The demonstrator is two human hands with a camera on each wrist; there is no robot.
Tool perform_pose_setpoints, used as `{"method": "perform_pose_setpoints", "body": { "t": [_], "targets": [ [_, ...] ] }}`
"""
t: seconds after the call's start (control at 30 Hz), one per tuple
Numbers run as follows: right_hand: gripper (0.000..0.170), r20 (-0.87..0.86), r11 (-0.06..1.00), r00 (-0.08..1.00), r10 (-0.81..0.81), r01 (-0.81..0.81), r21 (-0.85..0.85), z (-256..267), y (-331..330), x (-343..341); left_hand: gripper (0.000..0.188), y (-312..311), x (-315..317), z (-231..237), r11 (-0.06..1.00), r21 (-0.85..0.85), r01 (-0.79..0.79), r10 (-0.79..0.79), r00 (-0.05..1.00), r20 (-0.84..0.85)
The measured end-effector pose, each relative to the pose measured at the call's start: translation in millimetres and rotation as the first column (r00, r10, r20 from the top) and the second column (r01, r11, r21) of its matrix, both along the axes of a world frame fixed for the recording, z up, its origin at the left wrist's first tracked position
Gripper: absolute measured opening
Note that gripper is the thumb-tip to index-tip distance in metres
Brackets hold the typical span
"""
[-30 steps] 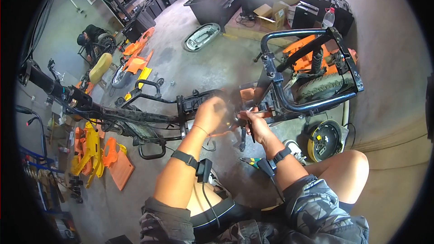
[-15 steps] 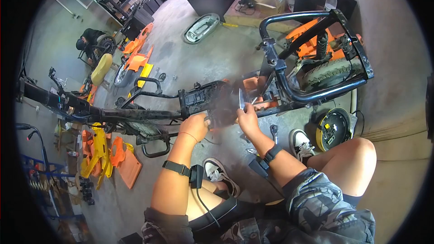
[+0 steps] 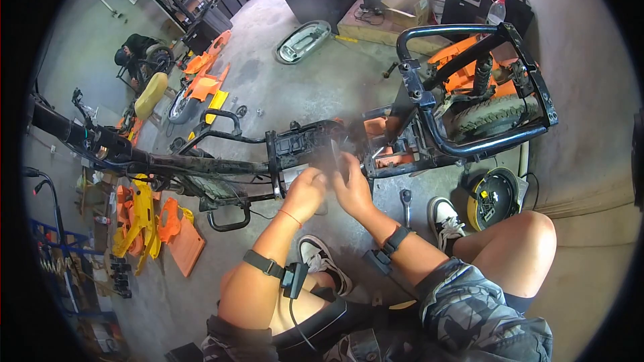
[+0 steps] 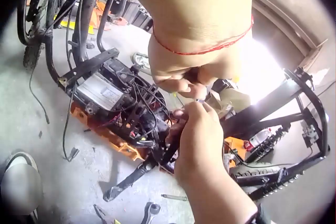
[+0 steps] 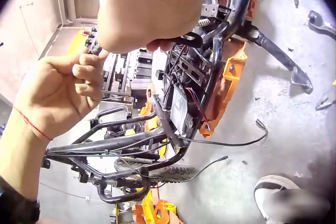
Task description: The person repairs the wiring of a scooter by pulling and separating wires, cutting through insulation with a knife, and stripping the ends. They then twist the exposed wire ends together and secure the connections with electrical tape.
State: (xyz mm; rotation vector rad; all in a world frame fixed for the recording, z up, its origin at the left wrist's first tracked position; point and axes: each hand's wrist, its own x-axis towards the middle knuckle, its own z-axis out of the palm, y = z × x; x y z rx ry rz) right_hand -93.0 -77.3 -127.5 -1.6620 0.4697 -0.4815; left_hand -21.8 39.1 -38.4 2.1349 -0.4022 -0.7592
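Observation:
My left hand (image 3: 305,191) is raised over the near side of a bare black scooter frame (image 3: 215,166). Its fingers curl in and pinch a small black ridged piece (image 5: 93,44), seen in the right wrist view. Close beside it, my right hand (image 3: 352,184) grips a slim tool with a black handle (image 4: 172,148); a grey blade-like part (image 3: 335,150) sticks up past the fingers, blurred in the head view. Below the hands, the frame's middle holds a silver metal box (image 4: 100,91) and loose black wires (image 4: 144,95).
A ratchet wrench (image 3: 406,204) and pliers (image 4: 106,214) lie on the floor by my shoes. A yellow-rimmed bowl (image 3: 493,198) of small parts stands at right. Orange and yellow panels (image 3: 184,248) lie at left. A person (image 3: 137,53) crouches by a wheel at the back left.
My left hand has drawn back from the frame's middle towards me. My right hand has moved left with the tool, so both hands are now close together.

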Motion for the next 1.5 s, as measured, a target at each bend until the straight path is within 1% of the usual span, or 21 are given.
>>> {"method": "perform_pose_setpoints", "body": {
  "t": [0.07,0.13,0.17,0.2,0.23,0.27,0.3,0.37,0.43,0.47,0.53,0.57,0.7,0.83,0.9,1.0,1.07,1.2,1.27,1.37,1.5],
  "targets": [
    [0.051,0.06,0.999,0.997,-0.044,0.045,-0.012,-1,2,-3,0.026,-5,-8,-8,0.987,-0.136,-0.086,0.085,0.996,-0.008],
    [0.051,0.092,0.995,0.991,-0.092,0.094,-0.015,-5,-2,2,0.027,-8,-11,-22,0.985,-0.12,-0.122,0.118,0.992,-0.036],
    [0.05,0.219,0.984,0.967,-0.13,0.153,-0.091,-8,-3,6,0.028,-8,-10,-36,0.986,-0.136,-0.098,0.105,0.993,0.05],
    [0.05,0.217,0.983,0.967,-0.134,0.157,-0.093,-12,-9,7,0.029,-7,-8,-49,0.986,-0.152,-0.074,0.095,0.986,0.137],
    [0.048,0.198,0.943,0.978,-0.058,-0.012,0.332,-7,-17,5,0.022,-10,-11,-50,0.973,-0.218,-0.077,0.103,0.988,0.113],
    [0.046,0.216,0.704,0.976,0.02,-0.167,0.691,-1,-23,4,0.022,-11,-12,-49,0.972,-0.222,-0.074,0.101,0.989,0.111],
    [0.043,0.247,0.625,0.966,-0.082,-0.143,0.767,5,-23,6,0.022,-11,-11,-48,0.976,-0.206,-0.07,0.081,0.996,0.047],
    [0.042,0.249,0.639,0.967,-0.053,-0.159,0.752,10,-33,3,0.022,-16,-15,-33,0.979,-0.194,-0.061,0.06,0.998,-0.014],
    [0.043,0.257,0.637,0.966,0.016,-0.208,0.743,14,-42,-1,0.022,-20,-25,-8,0.984,-0.172,-0.046,0.012,0.981,-0.193],
    [0.043,0.257,0.64,0.966,0.019,-0.209,0.74,15,-42,-2,0.022,-20,-25,-5,0.983,-0.177,-0.048,0.013,0.981,-0.193],
    [0.044,0.262,0.606,0.964,0.048,-0.237,0.759,14,-43,-3,0.023,-20,-24,-1,0.98,-0.201,-0.009,-0.062,0.936,-0.345],
    [0.045,0.277,0.587,0.958,0.076,-0.267,0.764,12,-44,-4,0.022,-20,-23,5,0.989,-0.145,0.033,-0.088,0.916,-0.392],
    [0.045,0.322,0.506,0.928,0.186,-0.371,0.779,15,-52,-11,0.019,-20,-22,9,0.98,-0.188,0.07,-0.163,0.826,-0.54],
    [0.041,0.297,0.552,0.925,0.239,-0.38,0.742,14,-52,-12,0.02,-22,-21,-4,0.984,-0.178,0.026,-0.12,0.833,-0.54],
    [0.041,0.282,0.56,0.934,0.22,-0.358,0.747,8,-49,-9,0.026,-24,-19,-9,0.982,-0.099,0.16,-0.186,0.909,-0.374],
    [0.039,0.253,0.59,0.951,0.177,-0.308,0.746,8,-46,-11,0.032,-28,-22,-8,0.981,-0.098,0.165,-0.188,0.927,-0.325],
    [0.039,0.34,0.455,0.931,0.134,-0.363,0.813,10,-44,-12,0.032,-30,-22,-6,0.984,-0.097,0.15,-0.173,0.935,-0.31],
    [0.042,0.281,0.468,0.947,0.158,-0.322,0.823,-2,-48,-12,0.029,-32,-25,-1,0.97,-0.203,0.135,-0.189,0.942,-0.277],
    [0.043,0.275,0.442,0.949,0.152,-0.314,0.84,2,-51,-14,0.03,-33,-21,-1,0.96,-0.195,0.202,-0.254,0.92,-0.298],
    [0.047,0.304,0.338,0.945,0.123,-0.328,0.882,2,-55,-15,0.033,-35,-23,-4,0.953,-0.237,0.188,-0.247,0.936,-0.251],
    [0.049,0.272,0.323,0.958,0.094,-0.288,0.902,5,-55,-17,0.036,-35,-20,-18,0.937,-0.289,0.196,-0.265,0.937,-0.226]
  ]
}}
